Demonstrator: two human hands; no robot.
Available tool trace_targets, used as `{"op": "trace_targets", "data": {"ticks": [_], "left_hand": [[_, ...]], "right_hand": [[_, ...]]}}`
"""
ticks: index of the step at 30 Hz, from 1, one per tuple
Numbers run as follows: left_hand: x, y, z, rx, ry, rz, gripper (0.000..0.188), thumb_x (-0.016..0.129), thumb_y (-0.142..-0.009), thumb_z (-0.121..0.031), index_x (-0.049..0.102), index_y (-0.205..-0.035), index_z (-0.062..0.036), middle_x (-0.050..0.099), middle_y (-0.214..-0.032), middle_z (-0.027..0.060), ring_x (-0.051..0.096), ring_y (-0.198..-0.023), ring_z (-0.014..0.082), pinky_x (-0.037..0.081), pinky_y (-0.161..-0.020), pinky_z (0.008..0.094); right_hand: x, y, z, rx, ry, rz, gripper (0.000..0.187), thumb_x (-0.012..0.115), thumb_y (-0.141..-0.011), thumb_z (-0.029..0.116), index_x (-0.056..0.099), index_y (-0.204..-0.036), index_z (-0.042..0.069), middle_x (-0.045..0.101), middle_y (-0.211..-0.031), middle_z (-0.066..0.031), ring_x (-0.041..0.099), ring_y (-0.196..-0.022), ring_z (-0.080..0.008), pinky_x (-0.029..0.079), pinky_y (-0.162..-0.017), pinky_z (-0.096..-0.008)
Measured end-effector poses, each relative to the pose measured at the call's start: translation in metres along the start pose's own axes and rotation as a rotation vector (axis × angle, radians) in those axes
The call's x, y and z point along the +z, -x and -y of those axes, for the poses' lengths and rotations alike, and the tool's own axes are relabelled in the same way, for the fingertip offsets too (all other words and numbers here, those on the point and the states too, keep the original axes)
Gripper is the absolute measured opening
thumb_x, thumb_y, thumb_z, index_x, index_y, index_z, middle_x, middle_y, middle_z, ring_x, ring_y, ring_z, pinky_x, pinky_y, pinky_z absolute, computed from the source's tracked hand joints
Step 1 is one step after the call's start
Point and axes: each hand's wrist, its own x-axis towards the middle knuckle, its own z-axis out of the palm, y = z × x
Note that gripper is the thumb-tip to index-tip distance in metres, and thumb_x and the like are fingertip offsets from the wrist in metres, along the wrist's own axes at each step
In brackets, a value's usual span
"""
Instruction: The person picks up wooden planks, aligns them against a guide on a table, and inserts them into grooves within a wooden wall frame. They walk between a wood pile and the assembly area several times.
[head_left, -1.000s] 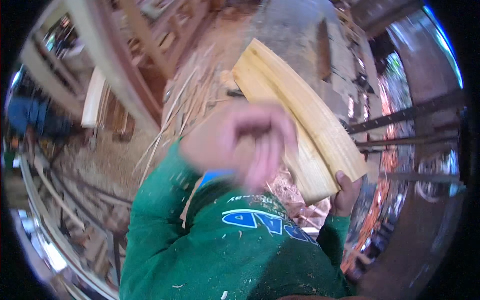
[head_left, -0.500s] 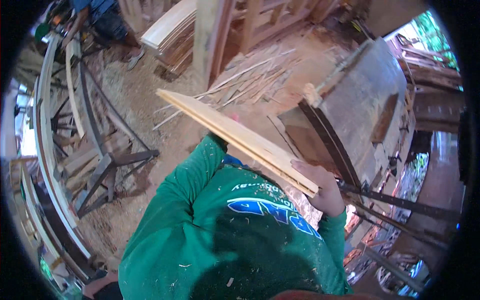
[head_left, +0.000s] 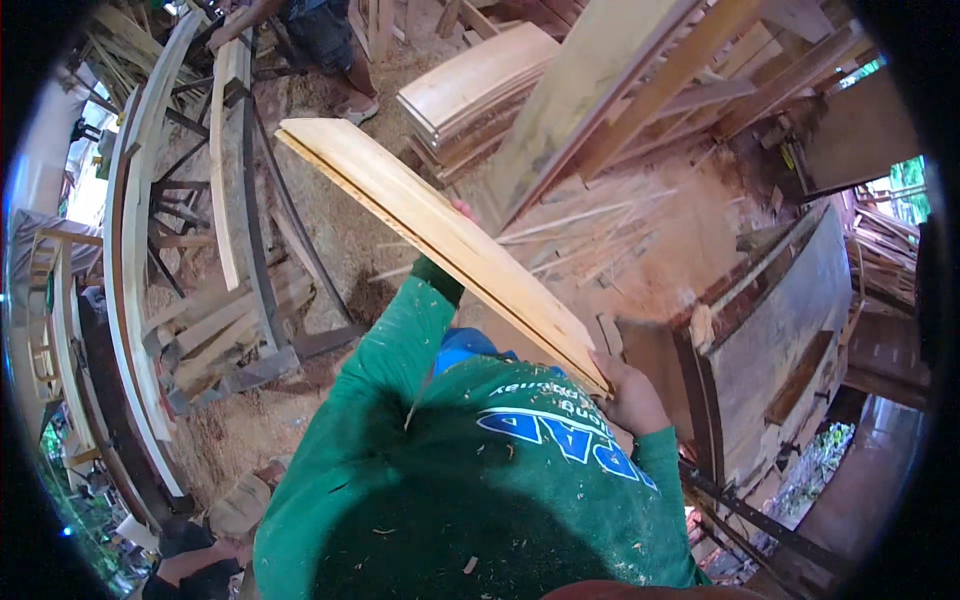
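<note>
A pale wooden plank (head_left: 430, 240) with a groove along its near edge lies slantwise in front of my chest, its far end up to the left. My right hand (head_left: 630, 393) grips the near right end, thumb on top. Around the middle, my left hand (head_left: 462, 208) holds it from below; only fingertips show past the far edge, and the plank hides the rest. Both arms wear green sleeves dusted with wood chips.
A stack of similar boards (head_left: 480, 85) stands ahead, beside a large upright panel (head_left: 590, 90). Thin offcuts (head_left: 610, 235) litter the floor. On the right is a metal-topped bench (head_left: 775, 340). Long planks rest on trestles (head_left: 245, 190) at left, where another person (head_left: 325, 40) stands.
The view has turned to the left, bringing the board stack further into sight. The plank's far end has risen and more of its top face shows; both hands keep their hold.
</note>
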Motion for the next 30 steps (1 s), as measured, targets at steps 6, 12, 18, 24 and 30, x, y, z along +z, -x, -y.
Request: {"op": "trace_targets", "data": {"ticks": [6, 12, 18, 24, 30], "left_hand": [[0.064, -0.027, -0.021, 0.179, -0.178, -0.475, 0.057, 0.055, -0.096, -0.065, 0.061, -0.104, -0.0089, 0.067, -0.092, 0.0102, 0.068, -0.083, 0.0269, 0.059, -0.079, 0.0400], [0.187, -0.028, -0.011, 0.370, -0.535, -0.627, 0.060, 0.049, -0.106, -0.055, 0.050, -0.142, -0.0078, 0.062, -0.132, 0.0111, 0.058, -0.123, 0.0286, 0.046, -0.109, 0.0478], [0.247, -0.065, -0.012, 0.386, -0.686, -0.280, 0.055, 0.062, -0.104, -0.039, 0.049, -0.140, 0.0015, 0.060, -0.140, 0.0146, 0.058, -0.130, 0.0260, 0.044, -0.114, 0.0434], [0.280, -0.126, -0.029, 0.535, -1.076, -0.257, 0.039, 0.063, -0.103, -0.015, 0.051, -0.136, 0.0029, 0.065, -0.130, 0.0153, 0.064, -0.118, 0.0226, 0.049, -0.107, 0.0395], [0.227, -0.133, -0.054, 0.177, -1.451, -0.466, 0.041, 0.068, -0.098, -0.013, 0.056, -0.134, 0.0027, 0.069, -0.126, 0.0135, 0.067, -0.111, 0.0224, 0.053, -0.099, 0.0385]], "right_hand": [[0.001, -0.051, 0.008, 0.149, -0.143, 0.018, 0.061, 0.071, -0.083, 0.000, 0.057, -0.142, 0.006, 0.067, -0.129, -0.0236, 0.065, -0.117, -0.0427, 0.052, -0.102, -0.0426], [-0.012, -0.101, -0.016, 0.254, -0.091, 0.001, 0.037, 0.076, -0.086, 0.020, 0.071, -0.121, 0.007, 0.072, -0.101, -0.0239, 0.069, -0.099, -0.0409, 0.054, -0.086, -0.0465], [-0.038, -0.171, -0.049, 0.215, -0.058, -0.061, 0.035, 0.078, -0.087, 0.030, 0.071, -0.104, 0.000, 0.067, -0.081, -0.0252, 0.065, -0.072, -0.0446, 0.051, -0.065, -0.0487], [-0.066, -0.278, -0.030, 0.044, -0.431, -0.292, 0.049, 0.067, -0.097, 0.045, 0.070, -0.112, -0.001, 0.073, -0.093, -0.0225, 0.072, -0.090, -0.0323, 0.054, -0.080, -0.0433], [-0.036, -0.369, 0.011, 0.226, -0.708, -0.178, 0.059, 0.064, -0.098, 0.050, 0.070, -0.121, -0.004, 0.073, -0.110, -0.0253, 0.072, -0.100, -0.0339, 0.053, -0.089, -0.0435]]}}
